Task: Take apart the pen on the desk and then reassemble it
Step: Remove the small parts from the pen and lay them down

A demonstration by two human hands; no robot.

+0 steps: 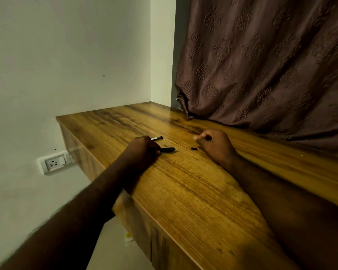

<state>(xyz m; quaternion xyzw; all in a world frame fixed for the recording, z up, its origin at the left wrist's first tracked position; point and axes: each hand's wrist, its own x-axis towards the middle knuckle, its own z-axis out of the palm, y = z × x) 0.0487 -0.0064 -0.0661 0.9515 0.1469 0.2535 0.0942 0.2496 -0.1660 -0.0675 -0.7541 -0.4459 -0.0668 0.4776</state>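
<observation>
The pen lies in pieces on the glossy brown wood-grain tabletop (183, 191), roughly midway between its left edge and the edge along the curtain. The left hand (142, 150) reaches in across the left edge, back upward, its grip curled down over the near end of a black pen barrel (169, 150), whose white tip points toward the right hand. Just beyond the knuckles a thin silvery refill (157, 138) with a dark end pokes out, flat on the wood. A small black cap piece (194, 148) lies alone between barrel and right hand (216, 145), close to that hand. The right forearm rests on the tabletop, fingers curled in against the thumb; whether that grip pinches anything I cannot tell. A brown embossed fabric curtain (271, 65) drapes onto the far right edge, and a white wall socket (54, 162) sits below the left edge.
</observation>
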